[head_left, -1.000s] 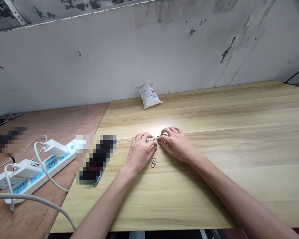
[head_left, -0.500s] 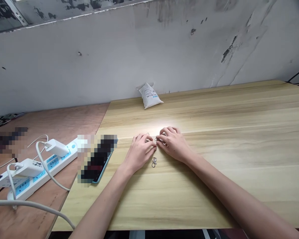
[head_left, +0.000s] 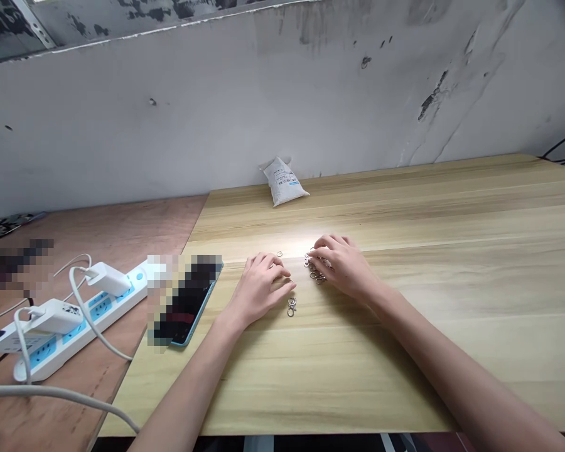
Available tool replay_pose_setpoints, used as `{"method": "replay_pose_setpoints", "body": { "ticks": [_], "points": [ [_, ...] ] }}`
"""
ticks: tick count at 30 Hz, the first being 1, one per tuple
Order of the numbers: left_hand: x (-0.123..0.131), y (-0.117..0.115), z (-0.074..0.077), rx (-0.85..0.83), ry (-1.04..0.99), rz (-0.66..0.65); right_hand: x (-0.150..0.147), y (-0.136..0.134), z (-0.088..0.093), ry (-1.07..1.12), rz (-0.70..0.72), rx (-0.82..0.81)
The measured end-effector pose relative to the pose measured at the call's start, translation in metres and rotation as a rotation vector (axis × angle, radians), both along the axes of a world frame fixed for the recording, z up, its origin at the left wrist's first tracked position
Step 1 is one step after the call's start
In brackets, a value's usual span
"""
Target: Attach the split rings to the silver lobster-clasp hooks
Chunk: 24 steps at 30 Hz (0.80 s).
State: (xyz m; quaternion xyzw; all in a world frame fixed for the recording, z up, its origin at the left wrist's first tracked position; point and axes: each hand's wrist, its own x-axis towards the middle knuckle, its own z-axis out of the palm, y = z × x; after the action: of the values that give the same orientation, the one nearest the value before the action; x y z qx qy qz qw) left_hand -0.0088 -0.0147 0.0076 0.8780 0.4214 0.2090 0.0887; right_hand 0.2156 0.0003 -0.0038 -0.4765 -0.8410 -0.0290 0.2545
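My left hand [head_left: 263, 285] rests on the wooden table with its fingers curved and thumb held apart. A small metal ring [head_left: 279, 254] lies just beyond its fingers, and something small and shiny shows between thumb and index finger. Near the thumb lies a silver swivel clasp with a key ring [head_left: 292, 306]. My right hand [head_left: 343, 263] reaches over a small pile of metal clasps and rings [head_left: 317, 275], thumb and index finger apart, fingertips touching the pile's left side. The hand covers part of the pile.
A phone [head_left: 188, 304], partly blurred out, lies left of my left forearm. Further left, a white power strip [head_left: 87, 326] with chargers and cables sits on a brown board [head_left: 136, 229]. A white plastic packet [head_left: 285, 182] stands against the wall [head_left: 193, 113].
My right hand has moved a little to the right, away from my left hand, uncovering more of the pile. The left hand has shifted slightly and its thumb and fingers have spread.
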Motion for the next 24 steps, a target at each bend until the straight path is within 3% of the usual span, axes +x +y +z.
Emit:
{"method": "replay_pose_setpoints", "body": {
  "ticks": [10, 17, 24],
  "points": [
    [0.004, -0.001, -0.002, 0.127, 0.061, 0.025, -0.002, -0.002, 0.000, -0.045, 0.045, -0.060],
    [0.006, -0.001, 0.000, 0.026, -0.110, 0.023, -0.010, -0.001, -0.006, -0.030, 0.036, -0.008],
    [0.004, 0.002, -0.001, -0.003, -0.203, 0.047, -0.014, -0.001, 0.001, -0.086, 0.060, 0.033]
  ]
}}
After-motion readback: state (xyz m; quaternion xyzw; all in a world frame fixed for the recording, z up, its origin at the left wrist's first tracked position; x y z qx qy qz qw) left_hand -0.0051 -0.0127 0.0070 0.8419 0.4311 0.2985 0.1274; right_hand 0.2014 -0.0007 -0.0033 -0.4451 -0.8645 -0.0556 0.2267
